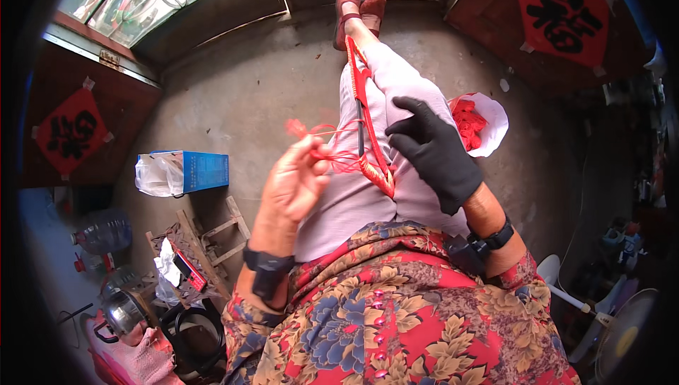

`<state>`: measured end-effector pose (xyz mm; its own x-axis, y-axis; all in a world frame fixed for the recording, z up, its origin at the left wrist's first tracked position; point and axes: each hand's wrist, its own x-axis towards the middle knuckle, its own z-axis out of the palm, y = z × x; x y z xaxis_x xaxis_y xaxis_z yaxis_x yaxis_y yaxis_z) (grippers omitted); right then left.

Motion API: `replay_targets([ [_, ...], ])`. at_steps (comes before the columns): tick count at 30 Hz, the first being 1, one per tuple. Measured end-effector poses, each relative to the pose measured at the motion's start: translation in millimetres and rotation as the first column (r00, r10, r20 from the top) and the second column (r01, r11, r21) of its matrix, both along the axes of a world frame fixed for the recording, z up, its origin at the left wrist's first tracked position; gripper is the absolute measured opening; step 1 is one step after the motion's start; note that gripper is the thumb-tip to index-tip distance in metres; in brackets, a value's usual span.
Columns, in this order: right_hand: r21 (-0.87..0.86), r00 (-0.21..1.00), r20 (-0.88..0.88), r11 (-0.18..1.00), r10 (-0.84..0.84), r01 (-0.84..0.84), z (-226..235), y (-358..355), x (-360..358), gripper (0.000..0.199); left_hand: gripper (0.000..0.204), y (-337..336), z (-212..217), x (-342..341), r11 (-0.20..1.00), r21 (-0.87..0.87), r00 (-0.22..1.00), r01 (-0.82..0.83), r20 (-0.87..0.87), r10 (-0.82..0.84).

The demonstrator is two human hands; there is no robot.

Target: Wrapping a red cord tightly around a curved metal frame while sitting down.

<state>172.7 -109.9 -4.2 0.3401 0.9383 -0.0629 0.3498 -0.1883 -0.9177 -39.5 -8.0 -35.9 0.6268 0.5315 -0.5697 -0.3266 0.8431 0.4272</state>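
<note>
Thin red cords (pixel 346 161) run from my left hand (pixel 297 177), which is bare and pinches them, across to a long red strip (pixel 358 88) lying along my lap. Above the fingertips, a frayed red end (pixel 297 128) of the cord sticks out, slightly blurred. The strip has pale gold wrapping at its ends, and a dark rod (pixel 361 129) lies along it. To the right of the strip is my right hand (pixel 433 151) in a black glove, fingers bent and apart, with nothing visible between them. Both wrists wear black bands.
Beyond my right knee stands a white container (pixel 493 127) with red material (pixel 468 124) inside. On the floor at left is a blue box (pixel 205 170) with a plastic bag. Nearer are a wooden stool (pixel 187 243) bearing a red phone (pixel 189 272), and a kettle (pixel 125 312). A fan (pixel 626 335) stands lower right.
</note>
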Motion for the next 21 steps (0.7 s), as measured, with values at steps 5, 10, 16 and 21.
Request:
replay_targets([
  [5,0.263,0.902,0.432,0.956,0.006,-0.133,26,12,2,0.063,0.016,6,63,-66,0.998,0.061,0.953,-0.008,0.302,-0.011],
  [10,0.146,0.716,0.615,0.844,0.331,-0.516,37,38,-37,0.041,0.019,3,96,-109,0.884,0.403,0.838,-0.238,0.545,-0.023],
  [16,0.014,0.738,-0.65,0.974,0.182,-0.228,64,32,-24,0.015,0.011,14,59,-77,0.816,0.578,0.98,0.015,-0.169,0.102],
  [21,-0.079,0.605,-0.797,0.992,-0.001,-0.102,60,4,-28,0.016,0.026,-28,14,11,0.645,0.678,0.918,0.354,-0.383,-0.101],
])
